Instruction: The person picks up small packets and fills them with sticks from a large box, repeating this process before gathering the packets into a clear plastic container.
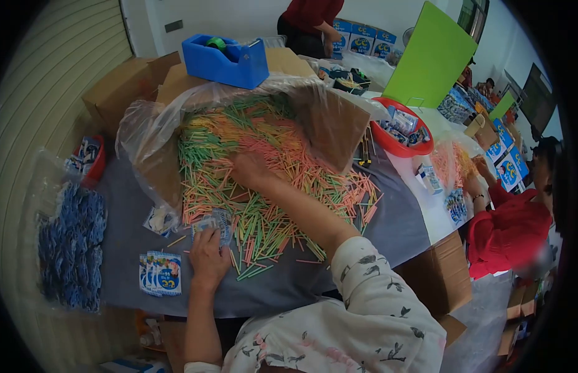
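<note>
Into pastel sticks (283, 146), heaped in a cardboard box (339, 133) and spilled onto gray cloth (127, 217), reaching with the right hand (248, 171). Resting the left hand (209, 253), fingers bent, on a transparent packet (224, 224) beside the sticks. Whether gripping with either, impossible to tell. Nearby, fanned blue-and-white packets (161, 273).

the sticks (273, 142) are pink, green and yellow, the tape dispenser (222, 67) blue
</note>
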{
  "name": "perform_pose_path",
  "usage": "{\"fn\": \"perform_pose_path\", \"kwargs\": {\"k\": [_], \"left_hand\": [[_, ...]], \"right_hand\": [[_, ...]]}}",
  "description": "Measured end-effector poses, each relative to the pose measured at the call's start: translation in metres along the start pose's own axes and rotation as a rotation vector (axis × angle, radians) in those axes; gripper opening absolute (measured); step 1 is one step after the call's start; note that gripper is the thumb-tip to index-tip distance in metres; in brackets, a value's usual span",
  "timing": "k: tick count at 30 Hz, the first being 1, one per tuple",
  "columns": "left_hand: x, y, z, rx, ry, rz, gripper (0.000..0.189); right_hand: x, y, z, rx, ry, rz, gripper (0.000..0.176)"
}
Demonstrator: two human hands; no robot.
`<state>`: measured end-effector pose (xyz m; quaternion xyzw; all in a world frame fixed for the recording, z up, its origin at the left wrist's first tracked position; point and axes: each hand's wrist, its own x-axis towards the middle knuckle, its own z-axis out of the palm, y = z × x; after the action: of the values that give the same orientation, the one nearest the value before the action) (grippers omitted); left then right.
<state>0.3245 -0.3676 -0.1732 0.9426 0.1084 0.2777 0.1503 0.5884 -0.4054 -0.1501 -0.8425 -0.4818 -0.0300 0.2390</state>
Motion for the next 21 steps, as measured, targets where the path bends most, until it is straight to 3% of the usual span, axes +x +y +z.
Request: {"fn": "perform_pose_path", "kwargs": {"k": [1, 3, 7, 9, 10, 13, 15, 19, 21], "left_hand": [[-0.003, -0.002, 0.003, -0.015, 0.060, 0.014, 0.029], [-0.004, -0.008, 0.013, -0.024, 0.122, 0.018, 0.026], [-0.004, -0.011, 0.016, -0.041, 0.193, -0.005, 0.015], [0.002, -0.015, 0.018, -0.023, 0.210, -0.010, 0.013], [0.000, -0.017, 0.020, -0.010, 0.203, -0.032, 0.010], [-0.002, -0.022, 0.023, -0.015, 0.207, -0.064, 0.009], [-0.003, -0.020, 0.022, 0.007, 0.194, -0.071, 0.009], [0.000, -0.013, 0.021, 0.077, 0.162, -0.102, 0.010], [0.000, -0.008, 0.022, 0.097, 0.149, -0.116, 0.011]], "right_hand": [[-0.004, -0.006, -0.004, 0.003, -0.002, -0.011, 0.035], [-0.011, -0.015, -0.017, -0.319, -0.117, -0.042, 0.021], [-0.005, -0.008, -0.012, -0.292, -0.072, -0.050, 0.017], [-0.008, -0.008, -0.018, 0.199, 0.201, -0.180, 0.019], [-0.010, -0.012, -0.026, 0.198, 0.204, -0.187, 0.019], [-0.017, -0.021, -0.032, 0.643, 0.121, 0.079, 0.033], [-0.010, -0.010, -0.019, 0.981, 0.376, -0.027, 0.045], [-0.004, 0.011, 0.000, 1.108, 0.624, -0.159, 0.049], [-0.024, 0.012, -0.006, 1.000, 0.337, 0.192, 0.054]]}}
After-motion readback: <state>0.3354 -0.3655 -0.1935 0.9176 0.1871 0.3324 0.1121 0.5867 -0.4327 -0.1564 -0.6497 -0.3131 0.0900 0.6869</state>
